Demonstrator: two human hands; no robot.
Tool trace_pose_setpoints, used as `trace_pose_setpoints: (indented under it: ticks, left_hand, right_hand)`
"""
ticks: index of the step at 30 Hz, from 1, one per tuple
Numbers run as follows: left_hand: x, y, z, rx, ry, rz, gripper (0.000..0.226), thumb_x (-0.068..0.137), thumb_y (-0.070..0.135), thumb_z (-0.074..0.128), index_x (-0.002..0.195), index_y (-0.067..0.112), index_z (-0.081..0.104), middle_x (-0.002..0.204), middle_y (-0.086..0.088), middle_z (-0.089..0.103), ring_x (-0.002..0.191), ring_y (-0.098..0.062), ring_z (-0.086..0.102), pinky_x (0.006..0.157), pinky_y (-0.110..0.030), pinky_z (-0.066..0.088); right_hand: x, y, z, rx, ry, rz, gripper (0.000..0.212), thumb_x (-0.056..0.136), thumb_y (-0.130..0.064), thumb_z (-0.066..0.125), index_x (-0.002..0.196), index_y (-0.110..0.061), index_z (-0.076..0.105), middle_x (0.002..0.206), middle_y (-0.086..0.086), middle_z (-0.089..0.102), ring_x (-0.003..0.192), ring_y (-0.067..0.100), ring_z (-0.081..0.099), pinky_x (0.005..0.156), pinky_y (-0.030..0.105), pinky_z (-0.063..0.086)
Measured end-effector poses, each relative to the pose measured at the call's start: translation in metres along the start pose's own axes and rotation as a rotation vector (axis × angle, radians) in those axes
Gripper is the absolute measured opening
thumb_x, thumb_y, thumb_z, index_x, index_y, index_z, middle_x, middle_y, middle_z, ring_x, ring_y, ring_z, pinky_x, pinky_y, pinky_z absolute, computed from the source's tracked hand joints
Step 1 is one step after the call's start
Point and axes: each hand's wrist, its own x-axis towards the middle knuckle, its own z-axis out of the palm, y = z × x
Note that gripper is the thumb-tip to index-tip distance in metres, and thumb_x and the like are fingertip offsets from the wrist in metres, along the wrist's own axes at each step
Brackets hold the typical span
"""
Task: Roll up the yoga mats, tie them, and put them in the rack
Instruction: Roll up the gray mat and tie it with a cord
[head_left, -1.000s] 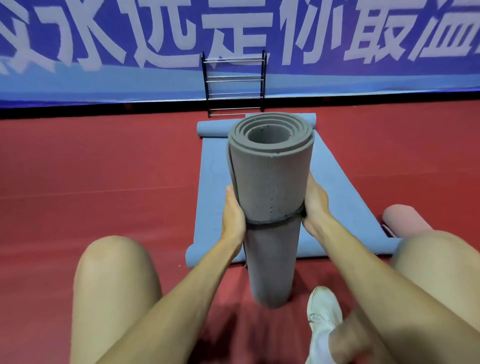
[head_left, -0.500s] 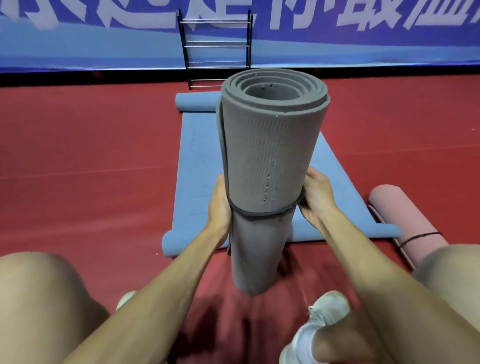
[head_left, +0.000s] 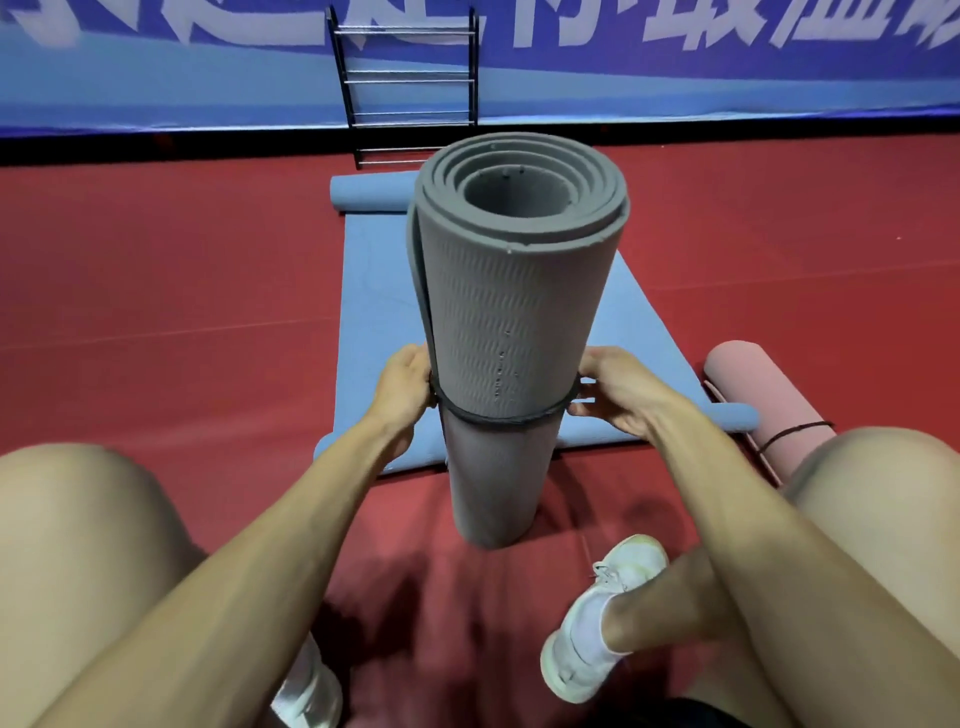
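Note:
A rolled grey yoga mat (head_left: 511, 322) stands upright on the red floor between my knees. A dark elastic band (head_left: 498, 417) circles its middle. My left hand (head_left: 402, 392) pinches the band on the roll's left side. My right hand (head_left: 615, 397) pinches it on the right side and pulls it slightly away from the roll. Behind the roll a blue mat (head_left: 374, 332) lies unrolled on the floor, both its ends curled. A pink rolled mat (head_left: 763, 410) with a dark band lies at the right. The black rack (head_left: 408, 88) stands by the far wall.
A blue banner (head_left: 156, 78) with white lettering covers the far wall. My bare knees fill the lower left and right, and my white shoes (head_left: 605, 618) rest on the floor near the grey roll's base. Red floor (head_left: 156, 312) spreads to both sides.
The view has dipped and drawn closer to the grey roll. The band has slid slightly lower, and my right hand now pulls it out from the roll's side.

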Motion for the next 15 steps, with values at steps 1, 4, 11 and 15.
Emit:
trace_pose_setpoints:
  ticks: [1, 4, 11, 15]
  left_hand:
    - [-0.001, 0.000, -0.001, -0.001, -0.002, -0.021, 0.022, 0.092, 0.011, 0.038, 0.071, 0.012, 0.043, 0.064, -0.007, 0.038, 0.056, -0.014, 0.032, 0.053, -0.025, 0.033]
    - [0.003, -0.010, -0.003, 0.027, -0.007, -0.089, 0.026, 0.095, 0.013, 0.036, 0.070, 0.012, 0.043, 0.064, -0.009, 0.041, 0.060, -0.018, 0.035, 0.056, -0.027, 0.040]
    - [0.012, -0.035, 0.006, -0.058, 0.106, -0.140, 0.025, 0.096, 0.016, 0.041, 0.072, 0.009, 0.041, 0.066, -0.009, 0.041, 0.051, -0.015, 0.038, 0.044, -0.019, 0.040]
    - [-0.004, -0.046, 0.001, -0.283, 0.062, -0.147, 0.030, 0.085, -0.001, 0.053, 0.112, 0.011, 0.057, 0.106, -0.009, 0.060, 0.073, -0.015, 0.059, 0.073, -0.026, 0.054]
  right_hand:
    - [0.004, 0.004, 0.004, -0.006, 0.041, 0.024, 0.028, 0.087, -0.002, 0.044, 0.064, -0.014, 0.053, 0.065, 0.003, 0.047, 0.055, 0.013, 0.037, 0.051, 0.024, 0.040]
    - [0.015, 0.017, 0.014, -0.050, 0.143, 0.059, 0.030, 0.090, 0.002, 0.041, 0.064, -0.009, 0.050, 0.066, 0.008, 0.046, 0.054, 0.017, 0.037, 0.042, 0.023, 0.040]
    - [0.029, 0.035, 0.015, -0.089, 0.327, 0.002, 0.029, 0.090, 0.003, 0.040, 0.065, -0.009, 0.049, 0.065, 0.012, 0.052, 0.054, 0.022, 0.045, 0.046, 0.029, 0.039]
    - [0.030, 0.037, 0.015, -0.072, 0.420, -0.036, 0.026, 0.086, -0.003, 0.042, 0.069, -0.018, 0.052, 0.069, 0.004, 0.054, 0.062, 0.023, 0.046, 0.059, 0.032, 0.042]
